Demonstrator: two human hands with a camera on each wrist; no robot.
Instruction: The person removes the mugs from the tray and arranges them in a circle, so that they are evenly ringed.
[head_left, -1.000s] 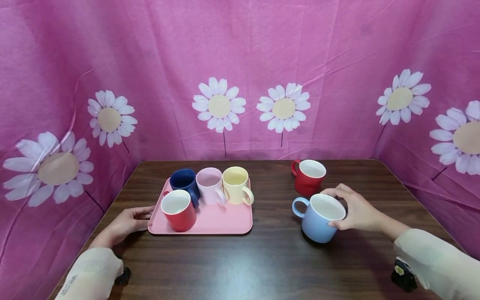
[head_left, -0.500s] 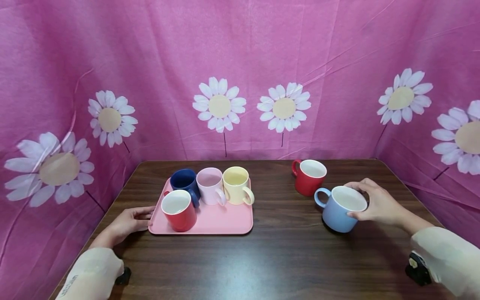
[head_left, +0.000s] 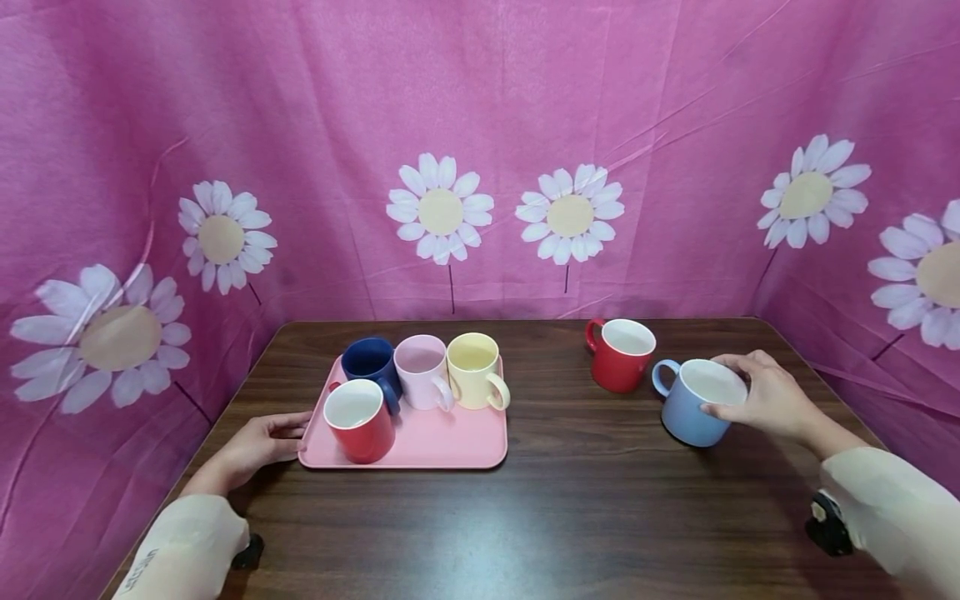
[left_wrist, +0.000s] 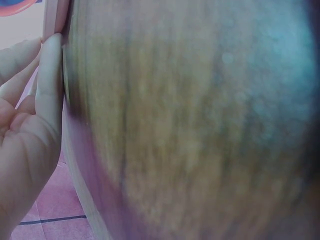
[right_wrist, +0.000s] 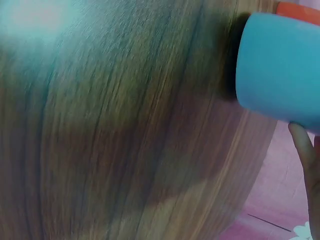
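On the right of the table, my right hand [head_left: 772, 396] grips the light blue mug [head_left: 696, 417] by its rim, thumb in front and fingers behind. The mug is upright with its handle to the left. Its blue side [right_wrist: 280, 70] fills the upper right of the right wrist view; whether its base touches the table cannot be told. My left hand [head_left: 255, 450] pinches the left edge of the pink tray [head_left: 450, 442]. On the tray stand a red mug [head_left: 363, 433], a navy mug [head_left: 367, 358], a lilac mug [head_left: 422, 375] and a yellow mug [head_left: 472, 375].
Another red mug [head_left: 621, 358], white inside, stands behind and left of the blue one, close to its handle. The dark wooden table [head_left: 480, 533] ends at a pink curtain [head_left: 480, 83] with printed daisies, which hangs at the back and both sides.
My right hand has carried the light blue mug to the right and farther back, and it has come down lower to the table. The left hand and the tray have stayed put.
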